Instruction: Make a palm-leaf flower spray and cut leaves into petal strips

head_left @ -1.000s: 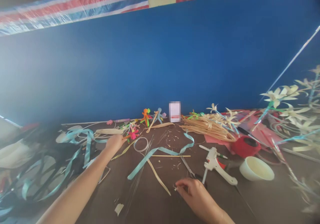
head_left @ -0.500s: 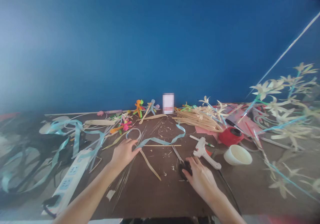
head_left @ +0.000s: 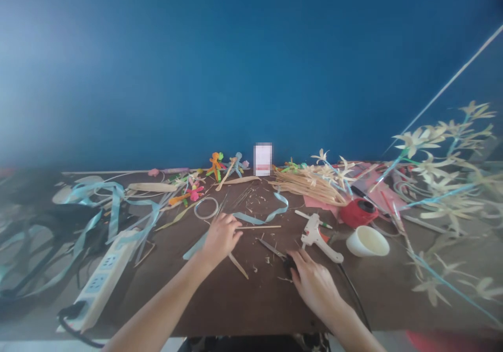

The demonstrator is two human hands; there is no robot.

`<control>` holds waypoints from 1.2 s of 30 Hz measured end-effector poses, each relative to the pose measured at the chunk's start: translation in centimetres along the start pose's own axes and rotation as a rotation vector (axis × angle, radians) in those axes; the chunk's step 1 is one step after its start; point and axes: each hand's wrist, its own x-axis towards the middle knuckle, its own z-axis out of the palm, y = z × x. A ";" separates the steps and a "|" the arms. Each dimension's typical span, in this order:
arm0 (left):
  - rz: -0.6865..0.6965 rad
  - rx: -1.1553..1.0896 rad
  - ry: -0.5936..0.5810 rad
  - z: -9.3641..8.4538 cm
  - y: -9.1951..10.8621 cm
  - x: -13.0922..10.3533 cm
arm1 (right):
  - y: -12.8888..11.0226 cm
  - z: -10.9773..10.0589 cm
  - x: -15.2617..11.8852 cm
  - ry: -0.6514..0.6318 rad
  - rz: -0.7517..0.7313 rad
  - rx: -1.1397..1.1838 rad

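Note:
My left hand [head_left: 222, 237] is closed at the left end of a thin wooden stick [head_left: 261, 227], which sticks out to the right from between its thumb and fingers. A light blue ribbon [head_left: 249, 219] passes behind and under this hand; one end shows left of the wrist. My right hand [head_left: 314, 278] is wrapped round the black handles of a pair of scissors [head_left: 275, 250], whose blades point away to the upper left. Between the hands lie small pale scraps and a curved dried strip [head_left: 239, 267]. The fingertips on the scissor handles are partly hidden.
Right of the scissors lie a white glue gun [head_left: 320, 239], a white cup [head_left: 368, 241] and a red object [head_left: 358, 213]. Pale strips [head_left: 310, 187] and artificial flowers [head_left: 451, 205] lie beyond. At left are a power strip [head_left: 104, 281], ribbon loops [head_left: 115, 210] and a clear ring [head_left: 206, 208].
My left hand has moved right from the ribbon's end onto the stick; the ribbon's end now lies on the table. The scissors have turned slightly, still in my right hand.

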 end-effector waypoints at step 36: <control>-0.304 -0.451 0.008 0.6 -1.3 0.7 | 0.4 -1.3 0.5 0.155 0.224 0.300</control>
